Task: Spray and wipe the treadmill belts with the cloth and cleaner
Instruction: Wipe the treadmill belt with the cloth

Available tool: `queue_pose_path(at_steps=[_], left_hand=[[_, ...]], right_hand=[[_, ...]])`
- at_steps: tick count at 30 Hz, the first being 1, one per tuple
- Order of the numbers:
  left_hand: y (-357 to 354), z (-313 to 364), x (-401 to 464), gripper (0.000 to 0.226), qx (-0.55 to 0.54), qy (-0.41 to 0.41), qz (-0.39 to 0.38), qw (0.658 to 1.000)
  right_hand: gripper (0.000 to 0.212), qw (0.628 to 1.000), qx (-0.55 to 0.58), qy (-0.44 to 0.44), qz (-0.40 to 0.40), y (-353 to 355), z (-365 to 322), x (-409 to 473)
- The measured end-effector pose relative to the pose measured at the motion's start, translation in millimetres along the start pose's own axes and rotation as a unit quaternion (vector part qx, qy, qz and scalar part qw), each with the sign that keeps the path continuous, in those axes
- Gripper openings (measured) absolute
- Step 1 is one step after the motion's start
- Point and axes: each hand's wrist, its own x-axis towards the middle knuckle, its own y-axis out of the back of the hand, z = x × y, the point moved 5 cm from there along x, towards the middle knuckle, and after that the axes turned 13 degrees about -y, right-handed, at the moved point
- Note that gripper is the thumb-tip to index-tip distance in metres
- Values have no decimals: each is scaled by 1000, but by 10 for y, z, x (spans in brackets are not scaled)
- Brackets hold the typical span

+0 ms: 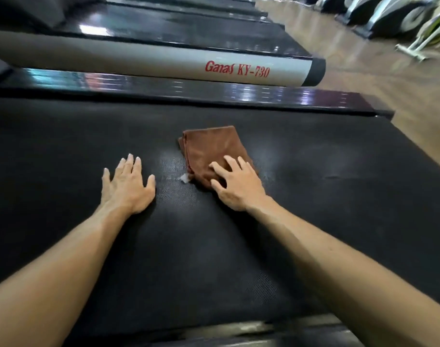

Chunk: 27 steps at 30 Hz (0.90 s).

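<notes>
Treadmill belt (63, 151) carries the folded brown cloth (208, 146) mid-width; right hand (236, 189) presses it with spread fingers, left hand (126, 186) braces flat. Sweep through the foam blob (185, 178) (cleaner, probably) with even pressure.

The black treadmill belt (314, 196) lies broad and flat, with bare surface to the right of the folded brown cloth (208, 151), to the left of the left hand (128, 184), and nearer the camera between the two forearms. On it lie only the cloth under the right hand (239, 186) and a small white fleck (184, 178) at the cloth's near left corner. Beyond the belt, the glossy side rail (188, 88) and the grey frame tube marked "Ganas KY-730" (163, 63) bound the far edge.
</notes>
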Motion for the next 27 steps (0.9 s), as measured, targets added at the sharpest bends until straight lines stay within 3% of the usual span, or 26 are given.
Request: queue_pose_path(at_steps=[4,6,9,13,15,20,25,27], left_hand=[[-37,443,-476,73,28,-71,0,997],[-86,791,-702,74,37,-131,3,991],[-116,1276,-1010,72,-6,-173,-5,985],[-259,1597,-1233,74,-33,-165,7,986],[-348,1601,-1285,80,-18,-162,3,987],[-416,1554,-1286,87,-16,-162,35,986],[-439,1555,-1278,83,-25,-164,44,985],[-462,1548,-1269,78,-12,-157,45,986]], right_hand=[[59,1000,-10,-23,-17,-25,612,-936],[72,998,-24,-48,-37,-13,898,-1390],[76,993,-54,-74,-79,141,1077,-1767],[45,996,8,-81,20,525,891,-1514],[49,996,50,-54,54,547,757,-1272],[66,999,1,-38,-2,81,660,-847],[68,999,-4,-39,16,-82,897,-1271],[67,995,-23,-94,38,-101,1225,-1452]])
